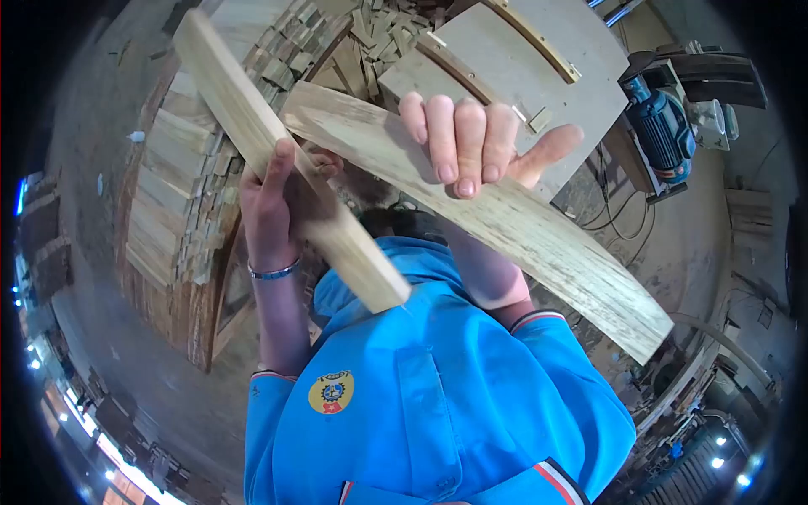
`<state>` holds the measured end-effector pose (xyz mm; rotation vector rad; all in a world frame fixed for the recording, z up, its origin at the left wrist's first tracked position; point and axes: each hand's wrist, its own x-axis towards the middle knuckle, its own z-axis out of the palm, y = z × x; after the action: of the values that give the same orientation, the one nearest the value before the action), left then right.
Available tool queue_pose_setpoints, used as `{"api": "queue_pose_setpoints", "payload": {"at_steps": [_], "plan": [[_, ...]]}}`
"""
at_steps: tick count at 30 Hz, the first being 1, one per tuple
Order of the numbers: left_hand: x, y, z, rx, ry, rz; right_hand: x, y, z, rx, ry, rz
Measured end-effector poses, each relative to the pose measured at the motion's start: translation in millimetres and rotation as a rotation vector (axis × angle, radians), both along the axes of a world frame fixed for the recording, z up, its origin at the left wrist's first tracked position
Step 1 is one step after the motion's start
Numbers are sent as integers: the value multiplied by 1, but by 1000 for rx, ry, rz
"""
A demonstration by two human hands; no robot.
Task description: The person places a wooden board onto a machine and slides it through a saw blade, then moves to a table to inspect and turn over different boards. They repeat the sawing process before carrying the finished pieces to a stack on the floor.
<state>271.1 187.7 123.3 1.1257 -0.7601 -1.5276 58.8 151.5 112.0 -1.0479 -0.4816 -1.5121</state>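
Two pale boards, one per hand. Narrow board [337,240]: held in the left hand [265,219], thumb closed over it; long axis slanting from far left to near the shirt [370,370]. Broad board [539,231]: right hand [471,139] nearer, fingers curled over its face, gripping, thumb off its far edge; axis shallower, far end just beside the narrow board.

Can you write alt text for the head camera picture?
Left hand holds a narrow board; right hand curls over a wider board. The person wears a blue shirt, with stacked wood at the picture's left.
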Motion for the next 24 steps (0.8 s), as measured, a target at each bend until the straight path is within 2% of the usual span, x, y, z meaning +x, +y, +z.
{"api": "queue_pose_setpoints", "payload": {"at_steps": [4,8,11,12,15,16,19,24], "plan": [[-17,-20,4,56,-22,-37,-10,-8,-3,-40,-29,-24],[-18,-35,-6,45,61,19,-5,9,9,238,46,-127],[-8,-34,-7,28,92,49,7,13,-2,377,-254,41],[-4,-33,-7,16,107,55,12,17,1,525,-358,70],[11,-33,-5,11,-34,165,13,32,32,1338,-596,39],[15,-33,-3,3,-49,220,11,39,18,1145,-656,127],[29,-32,-4,-1,-53,257,3,59,16,1003,-844,124],[46,-27,-17,97,65,179,4,47,27,804,-755,58]]}}
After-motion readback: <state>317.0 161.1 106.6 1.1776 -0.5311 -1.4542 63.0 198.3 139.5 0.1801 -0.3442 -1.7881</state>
